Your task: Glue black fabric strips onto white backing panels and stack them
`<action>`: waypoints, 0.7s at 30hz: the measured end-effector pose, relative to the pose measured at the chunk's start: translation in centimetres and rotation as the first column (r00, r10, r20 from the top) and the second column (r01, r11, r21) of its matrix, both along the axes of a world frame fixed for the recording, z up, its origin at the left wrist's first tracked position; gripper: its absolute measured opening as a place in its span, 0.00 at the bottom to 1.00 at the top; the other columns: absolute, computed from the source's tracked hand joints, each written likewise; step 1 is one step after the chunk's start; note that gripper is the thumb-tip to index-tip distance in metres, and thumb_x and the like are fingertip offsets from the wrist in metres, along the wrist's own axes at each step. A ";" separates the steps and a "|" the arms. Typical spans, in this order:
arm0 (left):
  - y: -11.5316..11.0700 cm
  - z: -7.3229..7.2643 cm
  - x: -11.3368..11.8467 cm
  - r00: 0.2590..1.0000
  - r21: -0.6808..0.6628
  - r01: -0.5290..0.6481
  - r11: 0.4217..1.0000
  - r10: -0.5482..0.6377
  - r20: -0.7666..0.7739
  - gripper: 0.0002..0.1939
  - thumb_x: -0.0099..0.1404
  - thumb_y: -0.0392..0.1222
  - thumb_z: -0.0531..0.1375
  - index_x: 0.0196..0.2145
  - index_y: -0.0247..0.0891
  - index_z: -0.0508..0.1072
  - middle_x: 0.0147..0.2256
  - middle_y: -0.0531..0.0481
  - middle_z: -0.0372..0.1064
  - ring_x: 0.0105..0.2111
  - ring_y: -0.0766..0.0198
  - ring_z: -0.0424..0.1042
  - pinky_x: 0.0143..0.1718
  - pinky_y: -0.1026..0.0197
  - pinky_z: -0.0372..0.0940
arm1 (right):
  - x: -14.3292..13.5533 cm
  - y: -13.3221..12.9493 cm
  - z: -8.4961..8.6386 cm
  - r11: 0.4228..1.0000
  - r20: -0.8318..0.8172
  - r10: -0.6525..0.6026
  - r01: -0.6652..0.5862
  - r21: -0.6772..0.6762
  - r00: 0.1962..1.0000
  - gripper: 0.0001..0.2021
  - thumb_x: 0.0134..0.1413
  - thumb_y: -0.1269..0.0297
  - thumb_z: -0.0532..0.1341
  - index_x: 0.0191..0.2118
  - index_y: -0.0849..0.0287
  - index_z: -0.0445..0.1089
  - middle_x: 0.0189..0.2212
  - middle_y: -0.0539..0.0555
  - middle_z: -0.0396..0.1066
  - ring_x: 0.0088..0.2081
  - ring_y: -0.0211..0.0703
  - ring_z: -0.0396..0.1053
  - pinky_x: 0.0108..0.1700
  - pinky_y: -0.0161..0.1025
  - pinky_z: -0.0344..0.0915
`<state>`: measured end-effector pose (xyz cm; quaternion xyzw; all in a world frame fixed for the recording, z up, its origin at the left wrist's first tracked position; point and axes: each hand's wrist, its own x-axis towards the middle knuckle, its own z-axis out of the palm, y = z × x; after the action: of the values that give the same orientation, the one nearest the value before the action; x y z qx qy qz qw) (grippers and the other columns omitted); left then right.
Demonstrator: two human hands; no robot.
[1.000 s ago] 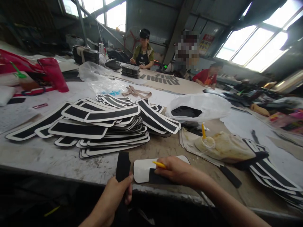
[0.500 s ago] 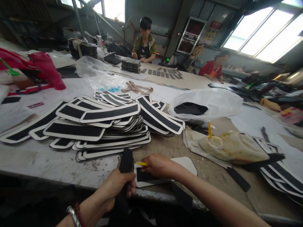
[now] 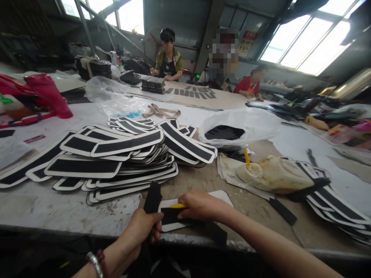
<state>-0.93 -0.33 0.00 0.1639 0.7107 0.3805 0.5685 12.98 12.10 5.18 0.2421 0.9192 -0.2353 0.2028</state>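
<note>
My left hand (image 3: 144, 228) is closed around dark strips (image 3: 152, 197) that stick up above the fist and hang below it at the table's front edge. Just to its right, my right hand (image 3: 198, 206) pinches a yellow stick (image 3: 174, 206) pointing left. Beneath that hand lies a pale rounded panel (image 3: 224, 197), partly covered by my forearm. A black strip (image 3: 171, 216) lies over the panel under my right fingers; whether they also grip it I cannot tell. Another black piece (image 3: 218, 233) angles over the table edge below my right wrist.
A large heap of white-edged black panels (image 3: 127, 144) fills the left middle. To the right lie a stained glue container (image 3: 278, 173) with a yellow stick, more panels (image 3: 342, 206) and a plastic bag (image 3: 255, 123). Two people (image 3: 169, 63) work at the far side.
The black strip at the panel has shifted, its left end now close to my left thumb. Both hands stay closed near the same spots. The whole view has swung slightly right.
</note>
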 end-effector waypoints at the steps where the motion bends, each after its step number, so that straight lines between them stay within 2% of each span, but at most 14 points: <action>1: -0.2 0.1 -0.1 1.000 0.002 0.002 1.000 -0.002 -0.011 0.18 0.51 0.44 0.56 0.09 0.33 0.65 0.08 0.50 0.58 0.10 0.70 0.56 0.14 0.67 0.48 | 1.5 0.3 0.3 0.999 -0.003 -0.040 0.039 -0.006 0.999 0.10 0.45 0.57 0.60 0.31 0.58 0.72 0.25 0.52 0.71 0.28 0.42 0.66 0.25 0.33 0.51; 3: -0.6 0.3 -0.5 1.000 0.007 0.007 1.000 -0.007 -0.026 0.19 0.51 0.46 0.57 0.09 0.33 0.65 0.08 0.50 0.59 0.10 0.70 0.56 0.15 0.67 0.49 | 4.8 1.0 0.7 0.985 -0.037 -0.169 0.168 -0.039 0.985 0.09 0.47 0.59 0.59 0.30 0.58 0.71 0.25 0.51 0.70 0.27 0.40 0.65 0.27 0.33 0.52; 5: -1.0 0.2 -1.0 0.999 0.011 0.021 1.000 -0.021 -0.033 0.19 0.50 0.48 0.58 0.09 0.33 0.65 0.08 0.50 0.59 0.10 0.70 0.56 0.16 0.67 0.49 | 7.7 1.6 0.8 0.944 -0.080 -0.320 0.311 -0.106 0.944 0.09 0.50 0.61 0.56 0.29 0.59 0.69 0.24 0.50 0.69 0.27 0.38 0.64 0.28 0.32 0.54; 8: -1.2 -0.2 -1.4 0.999 0.005 0.036 0.999 -0.035 -0.025 0.20 0.48 0.49 0.59 0.08 0.34 0.64 0.07 0.50 0.59 0.10 0.69 0.56 0.15 0.66 0.49 | 10.0 1.8 -0.2 0.875 -0.122 -0.482 0.468 -0.123 0.868 0.09 0.52 0.64 0.54 0.28 0.61 0.68 0.24 0.50 0.67 0.26 0.37 0.62 0.28 0.32 0.54; 11: -1.1 -0.8 -1.6 0.998 -0.024 0.039 0.999 -0.040 -0.040 0.20 0.46 0.51 0.60 0.08 0.34 0.65 0.08 0.48 0.61 0.10 0.68 0.57 0.15 0.65 0.50 | 9.9 1.6 -1.7 0.810 -0.127 -0.581 0.587 0.012 0.804 0.10 0.53 0.61 0.54 0.29 0.61 0.68 0.25 0.52 0.69 0.28 0.39 0.64 0.29 0.33 0.53; 14: -1.0 -1.5 -1.7 0.998 -0.043 0.040 0.998 -0.042 -0.050 0.22 0.44 0.55 0.61 0.08 0.35 0.65 0.08 0.47 0.61 0.10 0.66 0.57 0.16 0.64 0.51 | 9.2 1.6 -2.7 0.758 -0.083 -0.631 0.636 0.146 0.771 0.12 0.52 0.56 0.55 0.32 0.59 0.68 0.28 0.54 0.70 0.31 0.42 0.66 0.29 0.34 0.51; 16: -1.0 -1.8 -1.7 0.998 -0.054 0.026 0.998 -0.029 -0.056 0.23 0.44 0.57 0.62 0.08 0.35 0.64 0.08 0.46 0.61 0.09 0.65 0.58 0.16 0.64 0.51 | 9.0 1.7 -3.0 0.751 -0.061 -0.636 0.635 0.178 0.769 0.13 0.51 0.54 0.56 0.33 0.58 0.68 0.29 0.54 0.71 0.33 0.43 0.67 0.29 0.34 0.50; 21: -1.0 -1.8 -1.5 0.998 -0.068 0.026 0.997 -0.030 -0.062 0.23 0.46 0.54 0.60 0.07 0.35 0.64 0.07 0.46 0.61 0.09 0.65 0.58 0.15 0.64 0.50 | 9.2 2.1 -3.2 0.764 -0.064 -0.625 0.626 0.158 0.778 0.11 0.50 0.54 0.57 0.31 0.58 0.68 0.28 0.54 0.71 0.32 0.44 0.67 0.29 0.34 0.51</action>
<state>-2.44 -1.31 -1.80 0.1669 0.7383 0.3430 0.5562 22.22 14.22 1.99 0.5499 0.8033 -0.2110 0.0879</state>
